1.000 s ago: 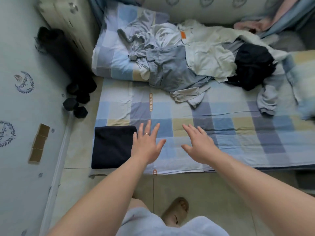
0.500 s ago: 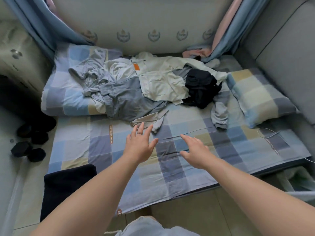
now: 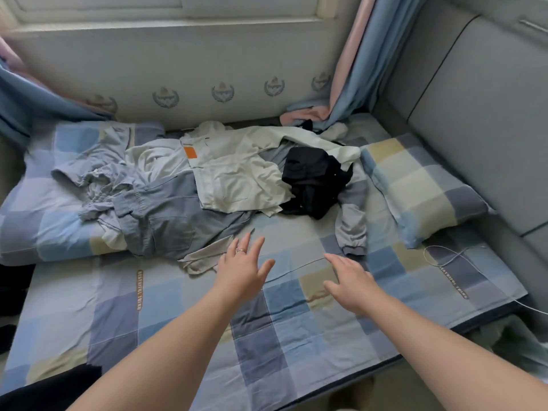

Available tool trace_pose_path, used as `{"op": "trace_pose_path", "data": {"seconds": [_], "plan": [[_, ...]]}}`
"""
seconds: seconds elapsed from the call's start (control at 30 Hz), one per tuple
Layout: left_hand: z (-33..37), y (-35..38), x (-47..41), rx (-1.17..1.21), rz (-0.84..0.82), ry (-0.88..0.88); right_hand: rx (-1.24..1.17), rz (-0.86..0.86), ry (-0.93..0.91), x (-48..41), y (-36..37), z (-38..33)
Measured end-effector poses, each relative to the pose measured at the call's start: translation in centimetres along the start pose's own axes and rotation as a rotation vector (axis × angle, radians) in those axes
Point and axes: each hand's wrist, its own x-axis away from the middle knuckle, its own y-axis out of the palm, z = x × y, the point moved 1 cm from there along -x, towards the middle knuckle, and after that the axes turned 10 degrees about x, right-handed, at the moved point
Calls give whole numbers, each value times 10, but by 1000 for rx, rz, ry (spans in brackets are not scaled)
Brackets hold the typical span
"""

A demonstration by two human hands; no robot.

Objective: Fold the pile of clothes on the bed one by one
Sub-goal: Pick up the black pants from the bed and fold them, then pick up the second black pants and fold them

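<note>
The pile of clothes (image 3: 225, 179) sprawls unfolded across the bed (image 3: 296, 336) at twelve o'clock from my hands. A beige flap of it lies just beside my left hand (image 3: 241, 269), whose fingers are spread wide and hold nothing. My right hand (image 3: 350, 281) hovers at three o'clock of the left, fingers loose and empty. A checked pillow (image 3: 421, 188) lies at two o'clock.

We see soft, cool daylight, rather dim and even, brightest along the white sill (image 3: 178, 23) at the top. Shadows are faint: a pale one beneath the pile of clothes (image 3: 213, 185) and under both forearms on the bed (image 3: 296, 336). Nothing glares. The wide lens bows the grey padded wall (image 3: 474, 114) and the bed's near edge. The blue curtain (image 3: 17, 114) at the left is smeared with blur, and the lower corners go dark.
</note>
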Motion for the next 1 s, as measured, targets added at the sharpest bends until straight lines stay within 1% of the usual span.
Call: {"op": "trace_pose_path", "data": {"seconds": [0.13, 0.3, 0.43, 0.53, 0.63, 0.73, 0.87, 1.0], "plan": [[70, 39, -49, 10, 0, -50, 22, -19, -31, -39, -26, 91], [166, 83, -93, 15, -71, -84, 50, -42, -71, -69, -65, 200], [216, 97, -126, 26, -93, -82, 29, -45, -73, -90, -83, 258], [226, 98, -154, -8, -96, -74, -1, -39, -59, -106, -87, 278], [225, 99, -196, -16, -80, -66, -25, -38, -52, -137, -86, 290], [201, 107, -249, 6, -61, -68, -42, -12, -56, -188, -79, 290], [143, 137, -342, 40, -36, -91, -94, 53, -64, -297, -54, 277], [83, 179, -439, -3, -106, -102, -242, 104, -2, -417, -12, 262]]}}
